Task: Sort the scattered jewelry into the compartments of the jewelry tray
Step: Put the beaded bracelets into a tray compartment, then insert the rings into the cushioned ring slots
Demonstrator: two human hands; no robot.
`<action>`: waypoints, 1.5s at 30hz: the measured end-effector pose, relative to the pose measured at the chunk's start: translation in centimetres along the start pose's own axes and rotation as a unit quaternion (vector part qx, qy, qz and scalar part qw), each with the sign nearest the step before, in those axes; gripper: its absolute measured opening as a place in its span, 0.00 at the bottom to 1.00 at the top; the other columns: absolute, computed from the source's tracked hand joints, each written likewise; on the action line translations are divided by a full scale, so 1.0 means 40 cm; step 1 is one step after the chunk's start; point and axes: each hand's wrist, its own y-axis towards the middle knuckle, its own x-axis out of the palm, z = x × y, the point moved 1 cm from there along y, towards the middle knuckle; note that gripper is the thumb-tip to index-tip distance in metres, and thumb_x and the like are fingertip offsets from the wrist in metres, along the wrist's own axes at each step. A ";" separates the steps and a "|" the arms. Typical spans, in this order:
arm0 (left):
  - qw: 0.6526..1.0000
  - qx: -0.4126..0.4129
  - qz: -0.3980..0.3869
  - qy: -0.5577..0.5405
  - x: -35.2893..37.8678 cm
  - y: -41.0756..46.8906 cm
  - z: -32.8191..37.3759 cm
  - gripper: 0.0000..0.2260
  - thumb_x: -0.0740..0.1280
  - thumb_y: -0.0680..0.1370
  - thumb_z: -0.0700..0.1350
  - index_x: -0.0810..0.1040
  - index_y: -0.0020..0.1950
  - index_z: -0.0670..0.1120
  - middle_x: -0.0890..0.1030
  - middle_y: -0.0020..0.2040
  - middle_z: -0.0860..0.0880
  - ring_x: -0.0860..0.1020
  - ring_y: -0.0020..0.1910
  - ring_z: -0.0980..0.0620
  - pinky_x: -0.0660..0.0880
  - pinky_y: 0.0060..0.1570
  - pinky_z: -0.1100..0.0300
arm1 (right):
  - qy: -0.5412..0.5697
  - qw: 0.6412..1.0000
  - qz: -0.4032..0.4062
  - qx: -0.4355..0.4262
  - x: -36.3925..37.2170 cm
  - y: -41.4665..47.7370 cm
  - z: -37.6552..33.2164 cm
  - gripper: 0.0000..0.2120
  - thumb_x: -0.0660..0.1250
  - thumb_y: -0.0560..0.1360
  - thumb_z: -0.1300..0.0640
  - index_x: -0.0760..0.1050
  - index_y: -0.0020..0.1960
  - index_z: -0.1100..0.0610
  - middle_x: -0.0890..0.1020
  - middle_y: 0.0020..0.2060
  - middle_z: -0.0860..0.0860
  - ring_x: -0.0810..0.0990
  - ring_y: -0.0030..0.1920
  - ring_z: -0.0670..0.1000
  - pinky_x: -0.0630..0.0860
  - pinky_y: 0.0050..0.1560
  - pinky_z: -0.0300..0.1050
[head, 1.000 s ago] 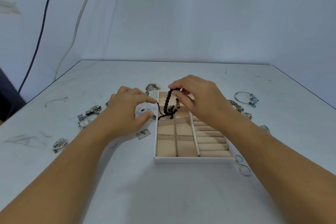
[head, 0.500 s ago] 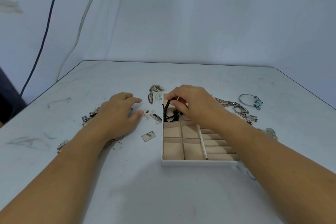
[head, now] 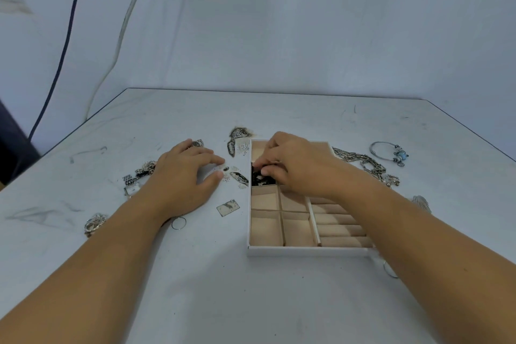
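Note:
A white jewelry tray point(head: 304, 251) with beige compartments lies right of centre on the table. My right hand point(head: 296, 165) reaches into its far left part, fingers pinched on a black bead bracelet point(head: 258, 177) that now lies bunched low in a far compartment. My left hand point(head: 184, 173) rests flat on the table to the left of the tray, fingers apart, holding nothing. Small silver pieces point(head: 236, 174) lie between its fingertips and the tray.
Scattered jewelry lies around: a silver chain point(head: 363, 160) and a bangle with blue beads point(head: 391, 151) at right, a watch point(head: 131, 184), a pendant point(head: 93, 223), a thin ring point(head: 178, 223) and a rectangular plate point(head: 228, 207) at left. Cables hang on the wall behind.
My right hand has lowered the black bead bracelet from above the tray down into a far compartment. My left hand has settled flat on the table, left of the tray.

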 end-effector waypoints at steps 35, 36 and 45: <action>0.994 0.074 0.057 -0.049 -0.040 -0.005 0.145 0.17 0.61 0.75 0.57 0.77 0.61 0.54 0.76 0.60 0.56 0.69 0.64 0.52 0.65 0.61 0.58 | -0.050 0.994 0.060 0.081 -0.142 -0.238 0.179 0.11 0.62 0.77 0.50 0.76 0.58 0.43 0.75 0.54 0.40 0.69 0.55 0.44 0.63 0.52 0.39; 0.993 0.086 0.055 -0.062 -0.039 -0.004 0.171 0.16 0.62 0.75 0.56 0.77 0.61 0.54 0.76 0.58 0.56 0.70 0.62 0.54 0.65 0.60 0.61 | -0.060 0.991 0.067 0.097 -0.153 -0.259 0.203 0.10 0.63 0.76 0.49 0.76 0.57 0.43 0.76 0.53 0.41 0.69 0.53 0.43 0.62 0.50 0.38; 0.977 0.173 -0.035 -0.122 0.006 0.019 0.433 0.12 0.65 0.76 0.55 0.76 0.59 0.57 0.77 0.56 0.58 0.72 0.58 0.57 0.68 0.59 0.61 | -0.083 0.979 0.097 0.161 -0.180 -0.396 0.342 0.08 0.66 0.75 0.51 0.78 0.53 0.45 0.78 0.49 0.44 0.73 0.47 0.45 0.65 0.46 0.39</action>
